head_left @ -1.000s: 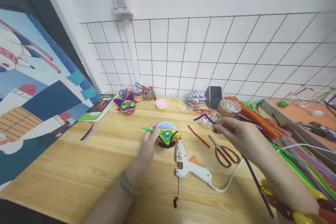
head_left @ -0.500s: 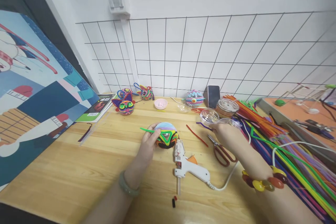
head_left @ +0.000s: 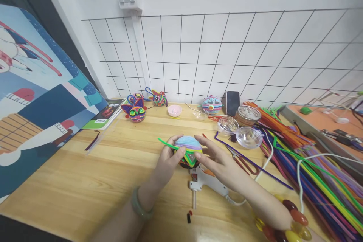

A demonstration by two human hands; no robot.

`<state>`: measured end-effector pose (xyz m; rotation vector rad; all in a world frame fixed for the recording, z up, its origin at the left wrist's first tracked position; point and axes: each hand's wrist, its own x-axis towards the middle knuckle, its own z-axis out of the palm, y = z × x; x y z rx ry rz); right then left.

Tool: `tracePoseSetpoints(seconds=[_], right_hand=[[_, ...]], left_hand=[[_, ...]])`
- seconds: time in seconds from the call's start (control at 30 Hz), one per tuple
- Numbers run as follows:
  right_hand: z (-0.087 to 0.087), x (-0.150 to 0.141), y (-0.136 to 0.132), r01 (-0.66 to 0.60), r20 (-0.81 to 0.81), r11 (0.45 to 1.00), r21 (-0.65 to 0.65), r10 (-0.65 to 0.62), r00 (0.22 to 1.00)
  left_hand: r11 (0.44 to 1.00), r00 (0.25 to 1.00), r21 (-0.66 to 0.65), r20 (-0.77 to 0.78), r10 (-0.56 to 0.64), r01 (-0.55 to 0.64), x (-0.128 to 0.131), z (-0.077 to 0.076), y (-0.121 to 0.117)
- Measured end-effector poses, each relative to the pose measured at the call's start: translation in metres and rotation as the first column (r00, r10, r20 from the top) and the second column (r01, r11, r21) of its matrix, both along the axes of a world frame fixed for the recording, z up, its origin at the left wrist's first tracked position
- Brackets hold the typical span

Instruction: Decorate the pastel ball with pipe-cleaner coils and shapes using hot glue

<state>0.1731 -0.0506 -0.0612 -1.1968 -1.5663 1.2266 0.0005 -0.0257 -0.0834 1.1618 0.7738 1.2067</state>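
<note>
Both hands are around a small ball (head_left: 187,142) covered in striped, coloured pipe cleaner, pale blue and lilac on top. My left hand (head_left: 168,160) grips its left side, thumb on the front. From the other side, my right hand (head_left: 219,159) has its thumb and fingers curved against the ball. A green pipe cleaner (head_left: 167,143) forms a triangle on the front, its loose end sticking out past my left fingers. Partly hidden beneath the ball and right hand lies a white glue gun (head_left: 210,184). A bent purple pipe cleaner (head_left: 266,175) lies across the scissors (head_left: 246,164).
Finished-looking pipe-cleaner ornaments (head_left: 136,113), a pink bowl (head_left: 174,110) and a phone (head_left: 233,102) stand along the back. Clear dishes (head_left: 249,137) sit right of centre. Bundles of pipe cleaners (head_left: 317,193) and a white cord (head_left: 269,155) fill the right side. A picture board (head_left: 51,121) leans at left.
My right hand has moved left from the dishes to the ball, leaving the purple pipe cleaner on the table. The ball has shifted slightly right, over the glue gun's nozzle.
</note>
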Motion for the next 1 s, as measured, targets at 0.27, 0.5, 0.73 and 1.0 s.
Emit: tracePoseSetpoints(seconds=[0.27, 0.5, 0.73, 1.0], right_hand=[[0.001, 0.0, 0.003, -0.007, 0.018, 0.999, -0.038, 0.008, 1.0], [0.001, 0.003, 0.005, 0.023, 0.087, 1.0, -0.004, -0.023, 0.996], [-0.001, 0.005, 0.007, 0.023, 0.069, 1.0, -0.002, -0.023, 0.997], [0.005, 0.007, 0.007, -0.001, 0.035, 0.998, -0.07, 0.003, 0.999]], left_hand=[[0.999, 0.999, -0.008, -0.027, -0.047, 0.047, 0.002, 0.001, -0.003], [0.987, 0.988, -0.071, 0.077, -0.137, 0.142, 0.0, -0.005, 0.0], [0.981, 0.979, -0.049, 0.091, -0.183, 0.188, -0.001, -0.009, 0.001], [0.985, 0.986, -0.081, 0.083, -0.143, 0.149, -0.001, -0.012, 0.006]])
